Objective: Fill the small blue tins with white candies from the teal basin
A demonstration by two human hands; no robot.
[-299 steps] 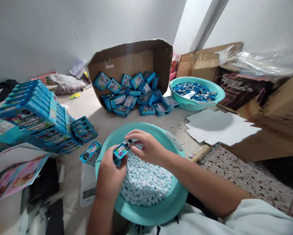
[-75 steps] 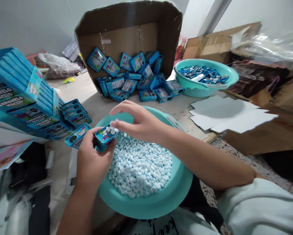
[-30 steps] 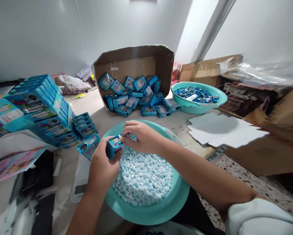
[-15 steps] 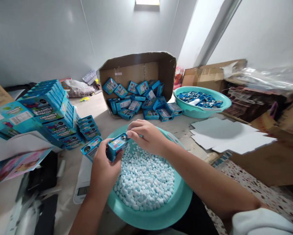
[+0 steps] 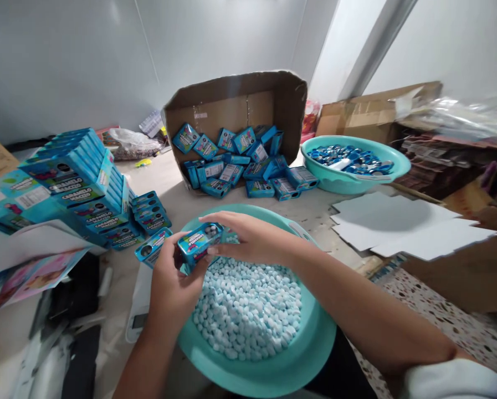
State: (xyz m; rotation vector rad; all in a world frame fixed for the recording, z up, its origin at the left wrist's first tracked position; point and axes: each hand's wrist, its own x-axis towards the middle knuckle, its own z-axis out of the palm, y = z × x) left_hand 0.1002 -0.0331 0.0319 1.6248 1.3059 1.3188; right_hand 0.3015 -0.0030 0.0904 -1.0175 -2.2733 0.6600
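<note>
My left hand (image 5: 175,277) is closed around a small blue candy tin (image 5: 196,241) and holds it tilted over the left rim of a turquoise basin (image 5: 256,371). White candies show in the round opening at the tin's right end. My right hand (image 5: 252,235) grips that end, with its fingers along the far side and its thumb near the front edge. Pale blue-white candies (image 5: 248,310) lie heaped in the basin below. Just left of my left hand, a second blue tin (image 5: 152,247) with a dark round opening rests on a white scale (image 5: 138,321).
A cardboard box (image 5: 227,108) on its side spills blue tins. A second turquoise basin (image 5: 348,185) holds blue and silver pieces. At left stand stacked blue cartons (image 5: 77,183) and a small stack of tins (image 5: 150,213). Flat white cardboard (image 5: 398,221) lies at right.
My right hand has gone from pinching at the tin's opening to holding around its right end. The tin stays in my left hand. The view has shifted slightly.
</note>
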